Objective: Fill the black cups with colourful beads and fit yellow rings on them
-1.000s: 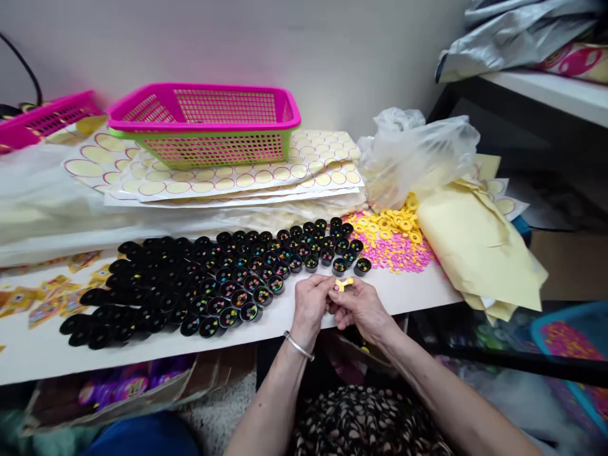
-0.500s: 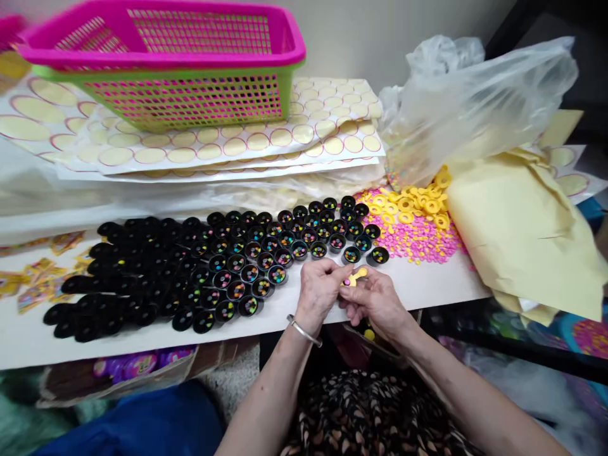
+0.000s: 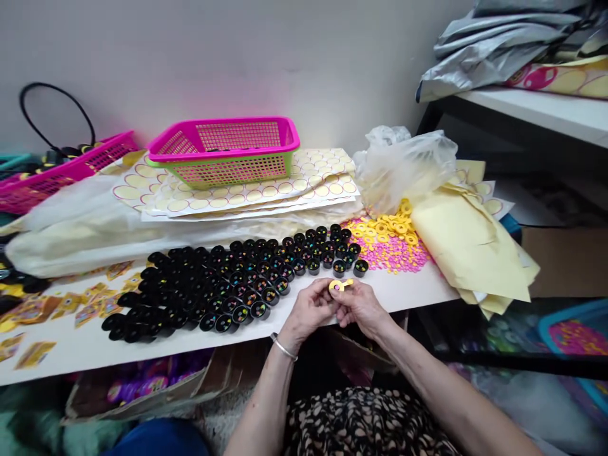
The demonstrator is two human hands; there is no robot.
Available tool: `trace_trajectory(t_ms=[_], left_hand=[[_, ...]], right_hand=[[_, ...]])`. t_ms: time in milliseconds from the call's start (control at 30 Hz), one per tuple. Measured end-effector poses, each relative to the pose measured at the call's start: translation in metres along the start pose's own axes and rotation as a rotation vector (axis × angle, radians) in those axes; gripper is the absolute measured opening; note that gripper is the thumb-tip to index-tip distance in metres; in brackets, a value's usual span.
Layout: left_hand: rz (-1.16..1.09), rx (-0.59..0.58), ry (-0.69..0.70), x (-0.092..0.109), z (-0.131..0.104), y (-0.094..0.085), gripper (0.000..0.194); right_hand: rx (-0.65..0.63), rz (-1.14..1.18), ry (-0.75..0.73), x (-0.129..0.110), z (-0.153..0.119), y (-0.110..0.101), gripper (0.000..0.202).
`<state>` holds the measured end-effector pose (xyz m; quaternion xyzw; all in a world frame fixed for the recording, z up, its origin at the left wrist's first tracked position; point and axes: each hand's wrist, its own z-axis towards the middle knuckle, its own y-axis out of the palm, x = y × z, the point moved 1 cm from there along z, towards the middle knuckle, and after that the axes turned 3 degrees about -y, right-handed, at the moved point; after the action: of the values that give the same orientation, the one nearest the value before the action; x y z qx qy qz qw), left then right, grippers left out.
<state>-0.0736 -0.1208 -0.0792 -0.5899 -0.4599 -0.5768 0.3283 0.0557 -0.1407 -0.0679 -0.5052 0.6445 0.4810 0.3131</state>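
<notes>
A small yellow ring-shaped piece with a short handle is pinched between my two hands at the table's front edge, a pink bit at its centre. My left hand grips its ring side. On the handle side, my right hand has its fingers closed on the same piece. Rows of small black cups with coloured beads inside stand to the left. Just behind my hands is a single black cup. Loose yellow pieces lie on a spread of pink bits at the back right.
Behind the cups, a pink and green basket sits on sticker sheets. Right of these are a plastic bag and yellow paper. Small printed packets lie at the left. Below the table is a box of purple items.
The camera view has tilted up and widened, so the wall, shelf and left basket show more. The yellow piece has turned in my hands, its ring now more visible and facing up.
</notes>
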Motion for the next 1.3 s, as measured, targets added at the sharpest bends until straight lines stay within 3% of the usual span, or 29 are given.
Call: trace_trajectory(t_ms=[133,233,433,567,667,800,1033,1133,1167,1300], left_hand=[[0.281,0.139,0.221,0.003,-0.007,0.01,0.025],[0.371,0.171,0.33,0.013,-0.016,0.015,0.024],[0.331,0.052,0.494,0.025,-0.033,0.025,0.025],[0.502,-0.06,0.513,0.022,-0.039,0.035,0.02],[0.609,-0.125,0.529,0.017,-0.041,0.042,0.018],[0.623,-0.119,0.593,0.01,-0.039,0.047,0.015],[0.678,-0.156,0.597,0.007,-0.037,0.053,0.01],[0.641,-0.165,0.619,0.009,-0.039,0.054,0.003],[0.614,-0.152,0.631,0.01,-0.04,0.053,0.006],[0.488,-0.007,0.651,0.01,-0.048,0.049,0.055]], right_hand=[[-0.063,-0.093,-0.135,-0.001,-0.015,-0.005,0.028],[-0.154,-0.104,-0.202,-0.004,-0.029,-0.018,0.025],[-0.372,0.233,-0.03,0.0,-0.04,-0.043,0.038],[-0.441,0.172,0.094,-0.004,-0.041,-0.045,0.043],[-0.441,0.034,0.125,-0.01,-0.042,-0.045,0.037],[-0.409,-0.044,0.126,-0.014,-0.044,-0.045,0.036],[-0.337,0.058,0.098,-0.007,-0.051,-0.038,0.04],[-0.276,0.115,0.021,0.0,-0.055,-0.037,0.041],[-0.254,0.129,-0.029,0.001,-0.056,-0.036,0.043],[-0.183,0.144,-0.239,0.005,-0.059,-0.035,0.063]])
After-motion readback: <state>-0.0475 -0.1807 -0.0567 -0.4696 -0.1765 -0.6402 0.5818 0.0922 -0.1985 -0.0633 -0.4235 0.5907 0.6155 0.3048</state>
